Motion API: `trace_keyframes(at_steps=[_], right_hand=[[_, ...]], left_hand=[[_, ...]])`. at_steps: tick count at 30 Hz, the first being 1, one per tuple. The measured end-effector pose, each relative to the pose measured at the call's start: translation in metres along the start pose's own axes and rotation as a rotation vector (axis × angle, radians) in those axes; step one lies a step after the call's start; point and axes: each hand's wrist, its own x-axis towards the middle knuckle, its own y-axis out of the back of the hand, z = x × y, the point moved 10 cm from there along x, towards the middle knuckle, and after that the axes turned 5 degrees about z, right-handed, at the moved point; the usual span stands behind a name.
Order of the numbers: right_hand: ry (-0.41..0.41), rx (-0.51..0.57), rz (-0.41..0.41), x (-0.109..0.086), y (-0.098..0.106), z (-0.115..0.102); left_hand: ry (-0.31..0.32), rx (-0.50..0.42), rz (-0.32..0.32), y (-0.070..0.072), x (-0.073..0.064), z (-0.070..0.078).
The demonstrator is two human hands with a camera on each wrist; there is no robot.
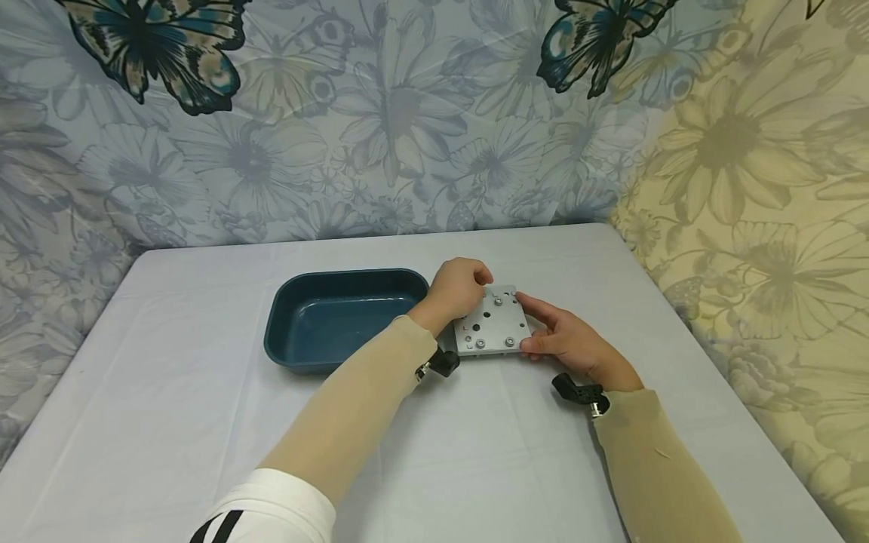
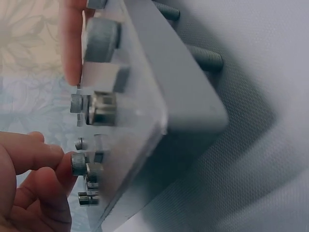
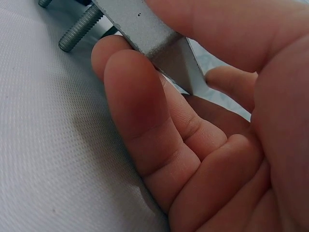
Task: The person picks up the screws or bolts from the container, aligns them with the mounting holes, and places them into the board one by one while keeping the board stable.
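A silver metal plate (image 1: 494,328) with holes and several screws in it is held tilted just over the white tablecloth. My right hand (image 1: 573,343) grips its right edge, thumb at the near corner and other fingers curled underneath, as the right wrist view shows. At the plate's far left corner is my left hand (image 1: 456,288). In the left wrist view its fingertips pinch a small socket-head screw (image 2: 78,164) standing out of the plate's face. Threaded screw shanks (image 3: 79,29) stick out below the plate. The left fingertips are partly hidden in the head view.
A dark teal rectangular tray (image 1: 299,362) stands left of the plate, behind my left forearm. White cloth (image 1: 170,392) covers the table. Patterned fabric (image 1: 407,136) with flowers and butterflies hangs behind it and along the right side.
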Motion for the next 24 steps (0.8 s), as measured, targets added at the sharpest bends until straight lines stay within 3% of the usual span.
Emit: trace_keyframes(at_steps=[3, 6, 12, 15, 20, 24], right_hand=[[0.004, -0.007, 0.0, 0.0, -0.001, 0.0], [0.008, -0.018, 0.003, 0.0, -0.001, 0.0], [-0.004, -0.026, 0.016, 0.001, -0.001, 0.0], [-0.013, -0.032, 0.023, 0.001, 0.0, 0.0], [-0.006, -0.07, 0.027, 0.001, 0.002, 0.0], [-0.01, -0.083, 0.029, 0.0, 0.004, 0.002]], left_hand=[[0.015, -0.036, 0.013, 0.003, -0.001, -0.001], [0.081, -0.161, 0.054, 0.012, -0.004, -0.006], [0.325, -0.713, 0.159, 0.042, -0.022, -0.027], [0.404, -0.896, 0.181, 0.06, -0.031, -0.037], [0.479, -0.944, 0.168, 0.085, -0.045, -0.06], [0.505, -0.902, 0.121, 0.09, -0.054, -0.079]])
